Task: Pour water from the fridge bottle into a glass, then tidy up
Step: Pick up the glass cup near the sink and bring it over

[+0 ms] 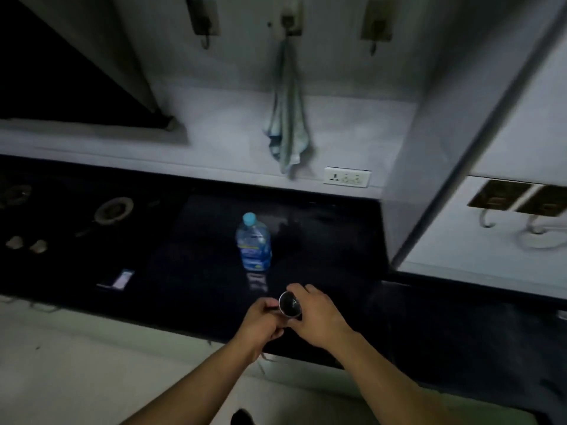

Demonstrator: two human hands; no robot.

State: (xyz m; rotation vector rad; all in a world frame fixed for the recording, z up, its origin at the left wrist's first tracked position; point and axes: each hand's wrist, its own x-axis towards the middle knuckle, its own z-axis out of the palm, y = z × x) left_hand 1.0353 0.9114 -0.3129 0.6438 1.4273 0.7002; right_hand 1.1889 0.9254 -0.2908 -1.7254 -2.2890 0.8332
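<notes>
The glass point(290, 304) is located near the front edge of the dark surface point(337, 240), with its round mouth facing up toward the camera. Both hands are on it. The right hand point(320, 322) wraps the right side of the glass, fingers curled over the far wall; its grip is closed around the glass. The left hand point(264, 322) meets the glass from the left with curled fingers, and its grip is likewise closed on the glass wall. Whether the base of the glass rests on the surface or is held just above it cannot be told, and the contents of the glass cannot be made out. The bottle point(254, 243) stands upright on the surface behind the glass, apart from both hands, with its light blue cap point(249, 218) fitted and a blue label around its lower body. On the left part of the surface there is a gas burner point(114, 208), and nearer the front edge lies a small flat object point(116, 279). On the wall behind, a towel point(288, 124) hangs from a hook point(290, 23), and a socket plate point(346, 177) is mounted just above the surface.
</notes>
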